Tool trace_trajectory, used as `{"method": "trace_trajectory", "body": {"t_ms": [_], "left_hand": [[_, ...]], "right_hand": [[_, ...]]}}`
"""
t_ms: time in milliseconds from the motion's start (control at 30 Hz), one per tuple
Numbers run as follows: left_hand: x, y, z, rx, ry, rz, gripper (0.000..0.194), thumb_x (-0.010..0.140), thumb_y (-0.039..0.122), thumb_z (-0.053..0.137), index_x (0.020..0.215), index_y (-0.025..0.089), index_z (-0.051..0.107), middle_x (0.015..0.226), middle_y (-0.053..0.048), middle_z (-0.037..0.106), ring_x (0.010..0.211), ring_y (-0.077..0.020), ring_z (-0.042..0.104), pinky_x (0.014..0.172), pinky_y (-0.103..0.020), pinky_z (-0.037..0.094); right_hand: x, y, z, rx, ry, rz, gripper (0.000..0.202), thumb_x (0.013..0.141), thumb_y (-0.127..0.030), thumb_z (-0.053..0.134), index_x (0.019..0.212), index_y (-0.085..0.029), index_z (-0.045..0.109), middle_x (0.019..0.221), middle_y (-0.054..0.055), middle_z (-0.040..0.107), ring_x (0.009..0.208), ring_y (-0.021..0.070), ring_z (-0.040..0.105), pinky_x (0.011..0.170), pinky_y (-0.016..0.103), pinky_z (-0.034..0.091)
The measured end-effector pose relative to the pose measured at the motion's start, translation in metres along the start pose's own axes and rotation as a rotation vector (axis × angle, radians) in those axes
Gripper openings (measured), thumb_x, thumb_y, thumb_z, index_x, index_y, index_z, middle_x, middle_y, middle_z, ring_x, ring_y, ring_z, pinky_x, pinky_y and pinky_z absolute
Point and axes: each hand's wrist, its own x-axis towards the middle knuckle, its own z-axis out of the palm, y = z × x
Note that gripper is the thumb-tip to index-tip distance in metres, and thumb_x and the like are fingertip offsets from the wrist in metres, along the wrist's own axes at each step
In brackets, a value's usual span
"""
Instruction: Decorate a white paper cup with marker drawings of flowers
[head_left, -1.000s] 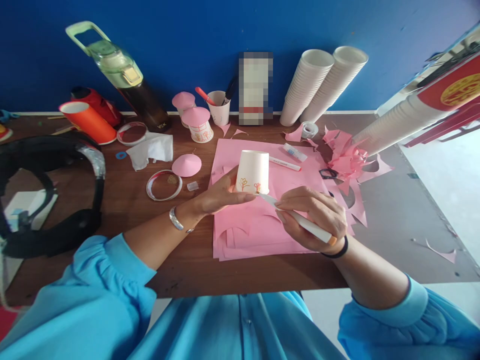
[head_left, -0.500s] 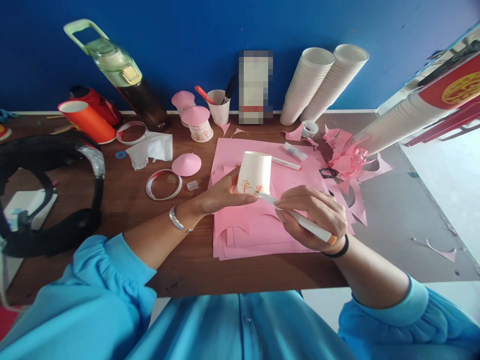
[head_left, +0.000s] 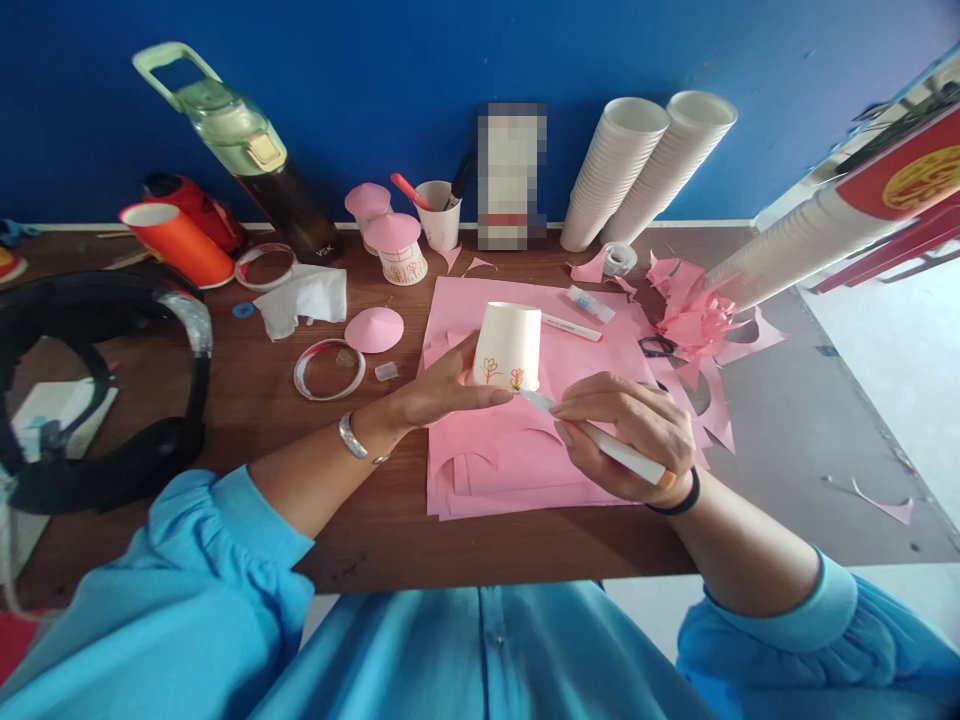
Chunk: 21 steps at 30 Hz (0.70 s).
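Note:
My left hand [head_left: 448,388] grips an upside-down white paper cup [head_left: 508,340] from its left side, thumb along the lower rim. Two small flowers in orange and red line are drawn low on the cup's wall. In my right hand [head_left: 631,432] is a white marker [head_left: 619,455] with an orange end, its tip at the cup's lower rim beside the right-hand flower. Beneath both hands lies a stack of pink paper sheets [head_left: 540,470]. A second white marker [head_left: 572,327] with a red end rests on the sheets behind the cup, near a small glue tube [head_left: 590,304].
Pink-roofed cups [head_left: 397,250] and a loose pink cone [head_left: 374,329] stand left of the paper. Stacked paper cups [head_left: 615,170] lean against the blue wall. Pink scraps [head_left: 697,310] lie right, a bottle [head_left: 277,190] back left, a black headset [head_left: 196,400] far left.
The right-hand flower on the cup shows more drawn line at its stem. Both hands keep almost the same position; the view has shifted very slightly.

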Motion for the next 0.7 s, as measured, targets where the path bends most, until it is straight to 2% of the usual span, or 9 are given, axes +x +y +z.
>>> {"method": "trace_trajectory", "body": {"t_ms": [167,233,367,433,500,567,633,700], "left_hand": [[-0.001,0.0,0.0,-0.013,0.002,0.02,0.068,0.079,0.041,0.091,0.137,0.025,0.061,0.133,-0.011,0.07,0.123,-0.0317,0.065,0.101,-0.046,0.052],[-0.001,0.0,0.001,-0.047,0.007,0.037,0.066,0.079,0.04,0.091,0.137,0.025,0.062,0.134,-0.011,0.07,0.126,-0.0328,0.064,0.103,-0.046,0.051],[-0.001,0.0,0.001,-0.108,0.02,0.06,0.067,0.08,0.038,0.091,0.14,0.027,0.063,0.14,-0.011,0.069,0.136,-0.035,0.061,0.11,-0.047,0.05],[-0.001,-0.001,0.001,-0.129,0.009,0.07,0.067,0.08,0.037,0.091,0.141,0.028,0.064,0.144,-0.01,0.068,0.141,-0.0356,0.059,0.113,-0.049,0.049],[-0.001,0.0,0.0,-0.152,-0.013,0.075,0.066,0.081,0.038,0.09,0.141,0.028,0.065,0.148,-0.011,0.067,0.144,-0.0364,0.057,0.116,-0.051,0.048],[-0.001,0.001,0.0,-0.169,-0.05,0.068,0.064,0.081,0.039,0.089,0.14,0.028,0.067,0.148,-0.012,0.068,0.143,-0.0372,0.059,0.118,-0.054,0.047],[-0.002,0.004,0.001,-0.192,-0.105,0.056,0.062,0.081,0.041,0.089,0.139,0.028,0.068,0.146,-0.013,0.07,0.142,-0.0389,0.061,0.12,-0.057,0.046],[-0.004,0.008,0.002,-0.213,-0.163,0.041,0.063,0.08,0.044,0.089,0.138,0.028,0.069,0.144,-0.014,0.072,0.142,-0.041,0.062,0.12,-0.059,0.045]], "right_hand": [[0.001,0.001,-0.002,0.005,0.002,-0.003,0.017,0.094,-0.009,0.068,0.106,-0.021,0.07,0.078,0.001,0.074,0.067,0.0166,0.074,0.056,0.027,0.061],[-0.001,0.003,-0.003,0.026,0.024,-0.021,0.016,0.098,-0.014,0.067,0.113,-0.02,0.071,0.08,0.003,0.076,0.07,0.0186,0.075,0.058,0.03,0.063],[-0.008,0.009,0.0,0.05,0.208,0.009,0.027,0.11,-0.032,0.056,0.132,-0.022,0.068,0.096,0.008,0.081,0.082,0.0232,0.08,0.066,0.038,0.067],[-0.011,0.012,0.003,0.069,0.242,0.082,0.029,0.11,-0.031,0.057,0.137,-0.025,0.066,0.109,0.009,0.081,0.095,0.0251,0.082,0.075,0.041,0.07],[-0.012,0.016,0.005,0.104,0.189,0.159,0.039,0.105,-0.03,0.068,0.143,-0.027,0.06,0.129,0.012,0.078,0.117,0.0294,0.079,0.089,0.046,0.07],[-0.011,0.02,0.007,0.13,0.119,0.201,0.061,0.095,-0.034,0.083,0.148,-0.029,0.053,0.147,0.014,0.069,0.137,0.0345,0.068,0.105,0.053,0.066],[-0.009,0.025,0.009,0.131,0.063,0.201,0.077,0.087,-0.039,0.09,0.15,-0.029,0.048,0.155,0.016,0.062,0.146,0.0372,0.06,0.116,0.059,0.058],[-0.008,0.028,0.01,0.13,0.016,0.18,0.081,0.086,-0.042,0.091,0.151,-0.029,0.045,0.158,0.017,0.059,0.15,0.0375,0.056,0.122,0.061,0.053]]}}
